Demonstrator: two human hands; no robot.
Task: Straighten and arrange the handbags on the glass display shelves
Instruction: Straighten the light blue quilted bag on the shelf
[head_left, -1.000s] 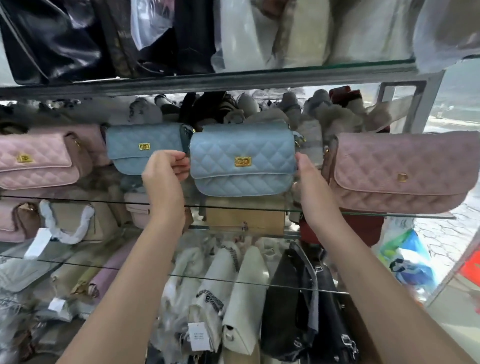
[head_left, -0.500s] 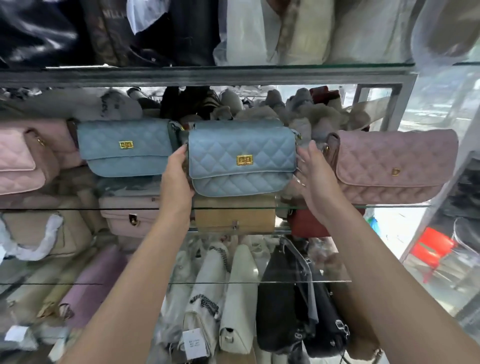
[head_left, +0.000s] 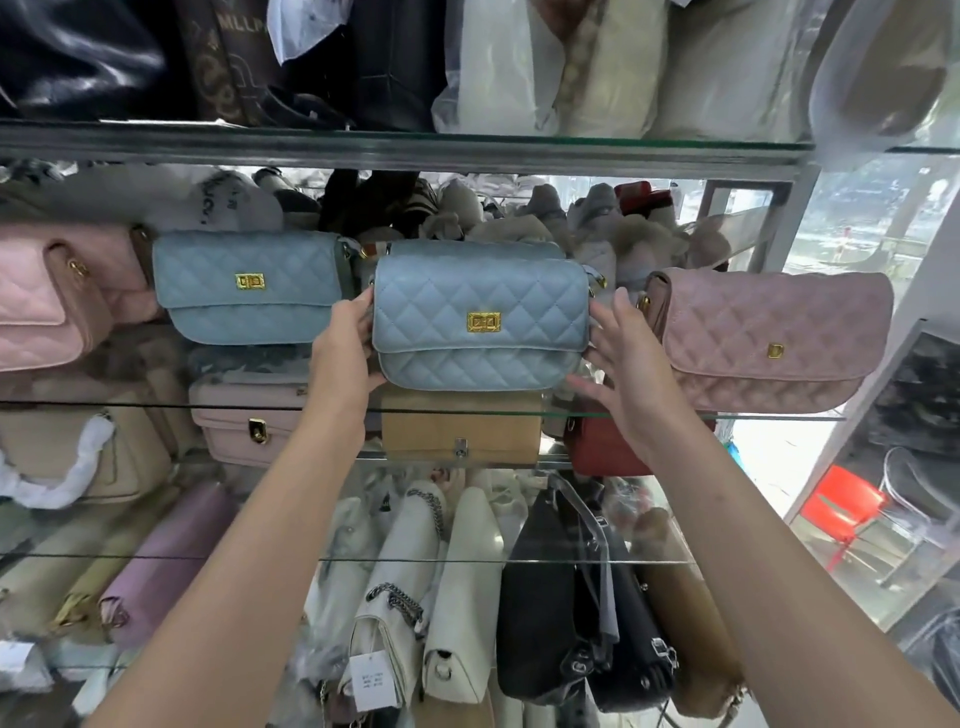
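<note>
Three glass tiers: stacked shelving packed with bags fills my feed. The middle glass shelf (head_left: 104, 403) carries the row I'm working on.
Room: there's daylight and a red chair (head_left: 841, 506) out at 4 o'clock, so the unit's open end is that side.
Mauve bag (head_left: 769, 338): at 3 o'clock of my target and near it. Its far end looks to hang past the shelf, so I'd rate it the tip risk.
Centre blue bag (head_left: 441, 296): dead centre, upright at the shelf's front edge, flap facing me. It's quilted and soft, probably light, and I'd guess it squashes before it slides. The glass underneath looks slick. I'd take it by both short ends, not the flap.
Second blue bag (head_left: 249, 286): at 9 o'clock, just beside it and set further back.
Left hand (head_left: 345, 358): wrapped round the centre bag's 9 o'clock end.
Right hand (head_left: 628, 364): fingers straight and fanned at the 3 o'clock end. Touching or just off, I can't tell.
Gold clasp (head_left: 483, 322): mid-flap, hard metal, so keep fingers off it.
</note>
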